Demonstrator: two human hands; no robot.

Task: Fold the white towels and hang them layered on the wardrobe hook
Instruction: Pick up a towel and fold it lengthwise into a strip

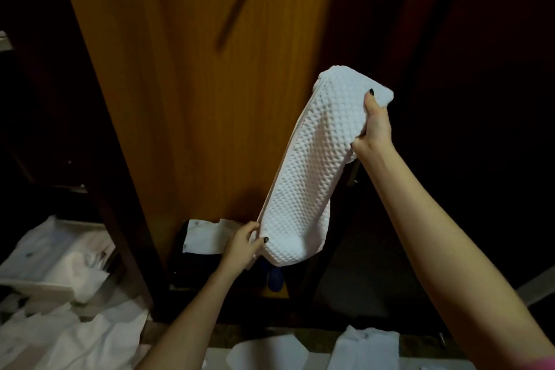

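Note:
A white waffle-textured towel [309, 159], folded into a long strip, hangs slanted in front of the wooden wardrobe door [186, 93]. My right hand [375, 120] grips its upper end, thumb on top. My left hand [244, 245] pinches the lower left corner of the strip. No hook is plainly visible; a dark slanted bar [237, 0] shows blurred near the top of the door.
White cloths [60, 261] lie heaped at the lower left, and more white cloth [366, 348] lies along the bottom edge. A dark garment with a white piece [204, 237] and a blue object [274, 278] sit at the wardrobe's foot. Both sides are dark.

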